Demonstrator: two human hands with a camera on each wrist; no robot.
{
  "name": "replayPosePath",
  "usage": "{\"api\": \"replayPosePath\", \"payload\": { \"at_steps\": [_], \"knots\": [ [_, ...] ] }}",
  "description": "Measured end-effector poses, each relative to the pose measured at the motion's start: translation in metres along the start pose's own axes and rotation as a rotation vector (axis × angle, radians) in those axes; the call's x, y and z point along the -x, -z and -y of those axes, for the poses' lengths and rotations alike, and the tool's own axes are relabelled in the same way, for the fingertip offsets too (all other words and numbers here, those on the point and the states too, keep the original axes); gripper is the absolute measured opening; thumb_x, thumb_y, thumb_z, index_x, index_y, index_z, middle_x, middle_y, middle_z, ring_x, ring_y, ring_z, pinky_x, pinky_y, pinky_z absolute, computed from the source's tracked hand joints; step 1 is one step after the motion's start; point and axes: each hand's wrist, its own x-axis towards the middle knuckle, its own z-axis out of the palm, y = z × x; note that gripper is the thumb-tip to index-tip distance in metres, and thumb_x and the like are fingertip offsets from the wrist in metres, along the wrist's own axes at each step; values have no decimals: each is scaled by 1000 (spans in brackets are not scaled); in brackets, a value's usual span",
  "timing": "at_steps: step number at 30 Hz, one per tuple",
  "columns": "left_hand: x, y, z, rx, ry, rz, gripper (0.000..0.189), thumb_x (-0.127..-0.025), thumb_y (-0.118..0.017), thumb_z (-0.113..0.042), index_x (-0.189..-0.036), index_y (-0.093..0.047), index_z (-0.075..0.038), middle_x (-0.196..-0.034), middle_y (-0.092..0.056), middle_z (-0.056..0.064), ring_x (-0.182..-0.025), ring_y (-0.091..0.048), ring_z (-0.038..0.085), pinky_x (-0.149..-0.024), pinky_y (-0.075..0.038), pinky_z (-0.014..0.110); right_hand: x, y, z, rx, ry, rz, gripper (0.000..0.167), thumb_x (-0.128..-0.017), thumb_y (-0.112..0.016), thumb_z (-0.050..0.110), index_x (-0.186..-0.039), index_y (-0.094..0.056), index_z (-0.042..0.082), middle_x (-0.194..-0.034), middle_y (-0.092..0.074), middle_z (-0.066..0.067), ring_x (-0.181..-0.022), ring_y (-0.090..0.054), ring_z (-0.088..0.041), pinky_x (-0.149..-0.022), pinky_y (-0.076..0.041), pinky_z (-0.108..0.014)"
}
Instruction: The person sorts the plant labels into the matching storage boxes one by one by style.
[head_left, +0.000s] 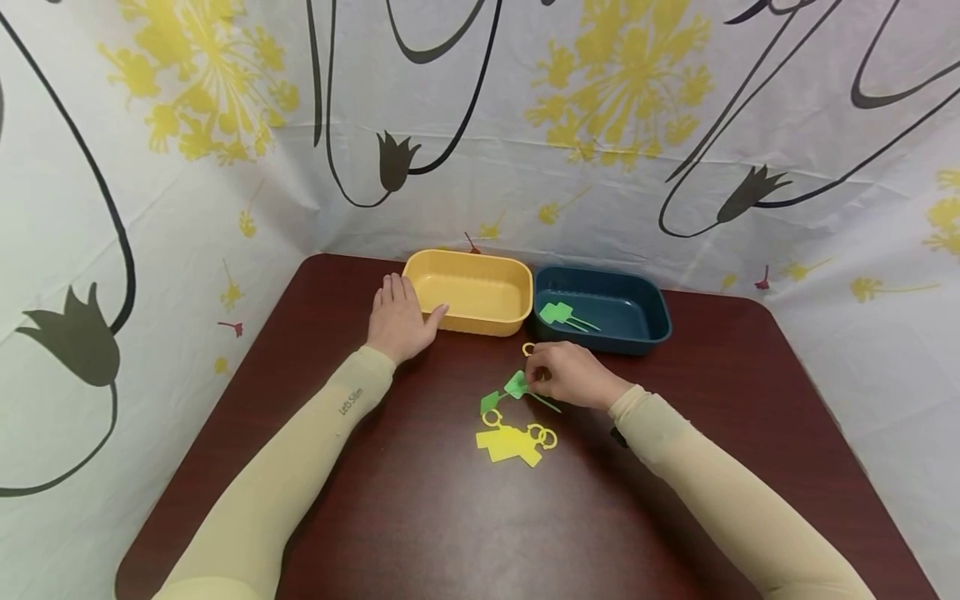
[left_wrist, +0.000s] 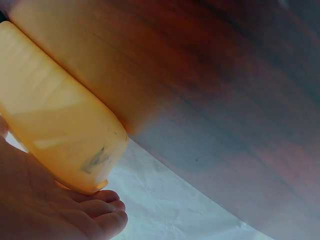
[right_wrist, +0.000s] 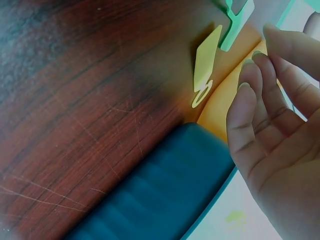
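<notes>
My left hand (head_left: 402, 321) rests with straight fingers along the left end of a yellow bin (head_left: 487, 321); in the left wrist view its fingertips lie at the rim. My right hand (head_left: 567, 372) hovers above the table in front of a dark blue bin (head_left: 656, 321), fingers bent and thumb apart from them, nothing visible between. By its fingertips lies a flat green tag (head_left: 516, 384) with a thin stem, and another green tag (head_left: 490, 403) beside it. A yellow tag (right_wrist: 207, 55) with a ring lies near the bins, mostly hidden by the hand in the head view.
Several yellow tags (head_left: 508, 443) with rings lie bunched in the middle of the dark red table (head_left: 450, 525). Green stemmed tags (head_left: 557, 313) lie inside the blue bin, which stands against the yellow one. A patterned cloth (head_left: 480, 108) hangs behind the table.
</notes>
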Motion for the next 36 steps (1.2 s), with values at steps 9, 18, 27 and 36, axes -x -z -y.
{"api": "replayPosePath", "payload": {
  "at_steps": [9,18,27,36],
  "knots": [
    [0,-1,0,-15,-2,-2,102,-99,-29,-70,-154,-17,15,-160,-15,34,-150,-13,45,-120,-14,51,2,6,1,1,-11,-29,10,-84,-84,18,-89,-77,22,-88,-60,11,-75,-55,-10,-64,-52,-29],
    [1,0,-1,4,-2,0,100,-100,-30,-67,-153,-17,16,-160,-13,35,-149,-13,46,-120,-13,53,5,15,-1,43,-22,-75,10,-85,-83,19,-92,-77,21,-87,-58,13,-75,-55,-10,-66,-51,-27],
    [1,0,0,9,-3,3,100,-100,-29,-68,-154,-16,15,-160,-13,35,-149,-12,46,-120,-13,52,7,23,-2,62,15,-151,12,-84,-84,17,-94,-78,19,-88,-59,13,-74,-55,-9,-67,-51,-30],
    [0,-1,1,10,-2,0,101,-99,-28,-69,-153,-15,15,-160,-13,35,-149,-12,46,-120,-13,53,10,30,-6,46,2,-191,10,-86,-83,19,-94,-76,20,-88,-59,14,-74,-55,-10,-64,-50,-31]
  ]
}}
